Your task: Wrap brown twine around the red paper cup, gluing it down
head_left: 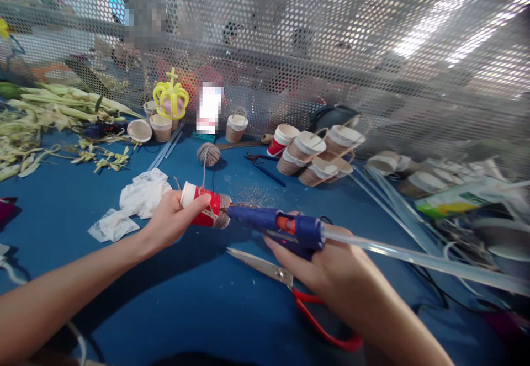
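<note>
My left hand point(174, 219) is closed around a red paper cup point(202, 205) lying on its side, its white rim toward the left. Twine is wound around the cup's right end, and a strand runs up from it to a ball of grey twine point(208, 155). In my right hand point(327, 261) is a blue hot glue gun point(265, 219), its nozzle at the twine-wrapped end of the cup. A long clear glue stick point(414, 258) sticks out of its back. Red-handled scissors point(290, 283) lie partly beneath my right hand.
Twine-wrapped cups point(323, 153) stand in a group at the back right. Pliers point(265, 168) lie before them. Crumpled white tissue point(143, 195) is left of the cup. A yellow crown point(171, 96), a phone point(209, 106) and pale plant husks point(53, 112) line the perforated metal screen point(265, 68).
</note>
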A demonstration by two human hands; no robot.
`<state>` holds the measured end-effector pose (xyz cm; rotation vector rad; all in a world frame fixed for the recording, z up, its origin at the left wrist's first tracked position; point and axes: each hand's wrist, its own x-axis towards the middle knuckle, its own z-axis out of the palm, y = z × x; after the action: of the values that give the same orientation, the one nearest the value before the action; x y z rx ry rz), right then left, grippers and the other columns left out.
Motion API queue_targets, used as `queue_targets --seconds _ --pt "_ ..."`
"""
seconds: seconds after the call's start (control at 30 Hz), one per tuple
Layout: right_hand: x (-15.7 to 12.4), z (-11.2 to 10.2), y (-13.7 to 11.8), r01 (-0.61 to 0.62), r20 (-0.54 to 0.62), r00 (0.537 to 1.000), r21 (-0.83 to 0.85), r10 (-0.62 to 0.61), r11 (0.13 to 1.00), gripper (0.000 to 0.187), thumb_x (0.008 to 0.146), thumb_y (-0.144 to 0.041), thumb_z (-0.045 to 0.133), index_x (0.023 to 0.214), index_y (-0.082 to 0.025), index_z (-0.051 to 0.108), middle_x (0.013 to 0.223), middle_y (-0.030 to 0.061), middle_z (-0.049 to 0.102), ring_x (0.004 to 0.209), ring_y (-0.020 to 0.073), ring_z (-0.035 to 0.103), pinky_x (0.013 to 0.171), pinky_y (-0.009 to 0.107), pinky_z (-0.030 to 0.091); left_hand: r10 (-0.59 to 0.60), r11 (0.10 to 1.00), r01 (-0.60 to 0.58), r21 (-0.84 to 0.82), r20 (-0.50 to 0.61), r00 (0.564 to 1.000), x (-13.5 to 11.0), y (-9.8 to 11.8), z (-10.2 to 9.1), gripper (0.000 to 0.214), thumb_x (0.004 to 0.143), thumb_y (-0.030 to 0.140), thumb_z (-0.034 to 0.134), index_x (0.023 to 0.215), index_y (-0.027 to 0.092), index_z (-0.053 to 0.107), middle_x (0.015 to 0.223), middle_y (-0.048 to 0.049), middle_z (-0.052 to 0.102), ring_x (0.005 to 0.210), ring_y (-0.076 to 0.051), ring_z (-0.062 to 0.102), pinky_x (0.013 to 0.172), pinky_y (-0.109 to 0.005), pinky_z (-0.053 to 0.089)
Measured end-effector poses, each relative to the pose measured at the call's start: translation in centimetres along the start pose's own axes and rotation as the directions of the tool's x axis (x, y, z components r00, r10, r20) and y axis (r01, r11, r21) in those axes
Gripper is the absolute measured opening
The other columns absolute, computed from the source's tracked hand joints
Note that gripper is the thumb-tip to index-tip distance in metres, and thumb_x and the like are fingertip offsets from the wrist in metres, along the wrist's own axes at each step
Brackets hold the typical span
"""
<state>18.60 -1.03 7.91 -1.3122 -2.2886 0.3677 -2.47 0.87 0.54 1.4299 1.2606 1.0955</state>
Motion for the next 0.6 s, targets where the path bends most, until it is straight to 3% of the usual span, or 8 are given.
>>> queue_targets --seconds 0.17,0.3,0.43,0.6 --pt "0.5 0.2 0.9 -0.230 -0.028 0.972 0.082 0.233 0.970 0.016 0.067 -0.033 0.059 0.059 -0.019 0.056 0.045 -0.0018 0.054 0.040 0.0131 0.049 0.037 0.024 0.040 0.003 1.000 -0.003 -0.015 -0.004 1.000 -0.1 0.4 0.2 0.032 0.076 0.035 0.048 0.051 0.015 0.046 0.047 0.0042 0.036 0.044 -0.007 0.029 0.039 -0.020 0.023" --pt "1.5 0.0 2.2 -0.438 0.091 0.895 0.359 0.436 0.824 0.021 0.064 -0.037 0.063 0.061 -0.018 0.055 0.046 -0.0025 0.053 0.040 0.0111 0.048 0.038 0.023 0.040 0.038 0.997 -0.038 0.073 0.005 0.999 -0.2 0.6 0.3 0.032 0.076 0.034 0.047 0.050 0.015 0.047 0.045 0.0045 0.034 0.043 -0.007 0.029 0.039 -0.021 0.023" --pt "3.1 0.7 4.8 -0.472 0.151 0.864 0.575 0.481 0.668 0.022 0.062 -0.035 0.066 0.071 -0.016 0.059 0.064 0.0014 0.062 0.053 0.0109 0.054 0.047 0.022 0.042 0.050 0.988 -0.054 0.145 0.032 0.998 -0.3 0.1 0.2 0.031 0.077 0.034 0.046 0.052 0.015 0.047 0.045 0.0051 0.032 0.042 -0.007 0.028 0.038 -0.020 0.021" --pt "5.1 3.0 8.0 -0.560 0.232 0.814 0.555 0.532 0.615 0.026 0.073 -0.035 0.057 0.058 -0.014 0.056 0.055 0.0008 0.056 0.044 0.0057 0.045 0.040 0.018 0.035 0.089 0.966 -0.100 0.238 0.055 0.995 -0.4 0.2 0.0 0.034 0.076 0.031 0.046 0.047 0.018 0.034 0.043 0.0068 0.027 0.040 -0.006 0.024 0.036 -0.020 0.018"
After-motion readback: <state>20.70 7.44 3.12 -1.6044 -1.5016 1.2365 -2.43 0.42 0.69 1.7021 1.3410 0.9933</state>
